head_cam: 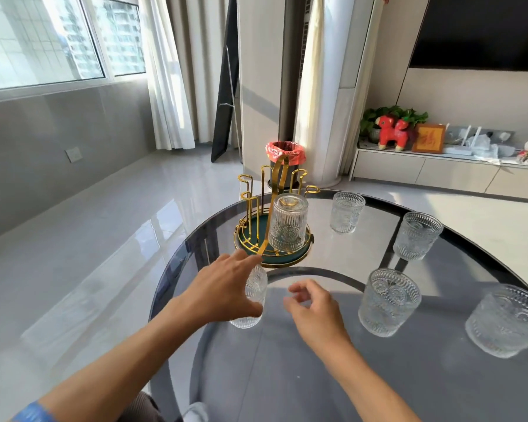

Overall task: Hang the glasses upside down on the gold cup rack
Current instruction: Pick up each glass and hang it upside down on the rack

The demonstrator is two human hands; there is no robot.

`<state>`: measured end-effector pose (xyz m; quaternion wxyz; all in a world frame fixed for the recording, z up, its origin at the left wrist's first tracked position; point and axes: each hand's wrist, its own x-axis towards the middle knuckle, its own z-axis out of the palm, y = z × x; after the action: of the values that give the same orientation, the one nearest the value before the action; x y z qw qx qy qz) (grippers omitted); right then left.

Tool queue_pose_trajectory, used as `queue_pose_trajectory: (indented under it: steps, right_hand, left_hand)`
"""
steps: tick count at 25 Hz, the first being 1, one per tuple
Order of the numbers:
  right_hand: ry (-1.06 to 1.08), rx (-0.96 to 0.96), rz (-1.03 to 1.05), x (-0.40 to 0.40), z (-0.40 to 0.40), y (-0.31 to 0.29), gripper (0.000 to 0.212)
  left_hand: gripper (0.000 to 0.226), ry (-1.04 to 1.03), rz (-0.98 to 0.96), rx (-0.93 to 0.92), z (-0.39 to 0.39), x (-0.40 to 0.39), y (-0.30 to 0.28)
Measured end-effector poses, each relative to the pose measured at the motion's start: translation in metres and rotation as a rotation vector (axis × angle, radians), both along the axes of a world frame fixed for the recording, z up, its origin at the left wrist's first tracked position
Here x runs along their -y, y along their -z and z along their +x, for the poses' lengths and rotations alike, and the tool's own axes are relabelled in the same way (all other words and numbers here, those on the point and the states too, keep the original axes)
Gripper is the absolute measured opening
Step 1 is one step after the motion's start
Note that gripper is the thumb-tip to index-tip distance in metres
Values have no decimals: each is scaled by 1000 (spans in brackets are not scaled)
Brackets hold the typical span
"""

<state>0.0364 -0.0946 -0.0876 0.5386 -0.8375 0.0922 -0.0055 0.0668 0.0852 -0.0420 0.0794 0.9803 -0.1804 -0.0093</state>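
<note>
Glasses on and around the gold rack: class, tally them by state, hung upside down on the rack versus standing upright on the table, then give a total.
Hung upside down on the gold rack: 1
Standing upright on the glass table: 5, including the one the left hand is closing around
Total: 6 glasses

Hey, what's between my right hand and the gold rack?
In the head view, only bare glass table lies between the right hand and the rack; the nearest loose glass stands off to the right.
</note>
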Motion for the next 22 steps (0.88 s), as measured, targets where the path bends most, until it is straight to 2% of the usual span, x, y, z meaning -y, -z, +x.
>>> queue_pose_trajectory:
  steps: [2,3,4,6,9,12,14,15,17,19,22]
  right_hand:
    - [-77,-420,345,0,-7,-13,29]
    - [-123,-527,536,1,-8,-22,37]
    - [-150,-556,703,3,-8,-32,44]
    - [-129,-480,942,11,-3,-50,50]
    - [-72,-304,1035,27,11,-80,41]
    - [17,-84,945,44,37,-106,43]
    - [110,126,737,54,60,-120,40]
    - [159,238,622,58,72,-125,37]
    - [204,411,411,64,94,-132,33]
    - [165,501,268,70,115,-129,34]
    - [127,564,40,74,139,-120,45]
  left_hand:
    - [80,30,-70,132,-7,5,-4]
    - [77,78,-127,217,-10,9,-8]
    - [74,138,-200,306,-13,14,-14]
    - [67,258,-323,460,-17,29,-27]
    - [56,385,-396,623,-11,49,-46]
    - [48,449,-585,532,13,54,-64]
    - [35,307,-733,496,41,53,-75]
    - [29,206,-733,506,60,51,-79]
    - [31,79,-521,506,100,43,-83]
    - [38,115,-266,433,131,34,-82]
    - [40,211,-202,394,154,26,-83]
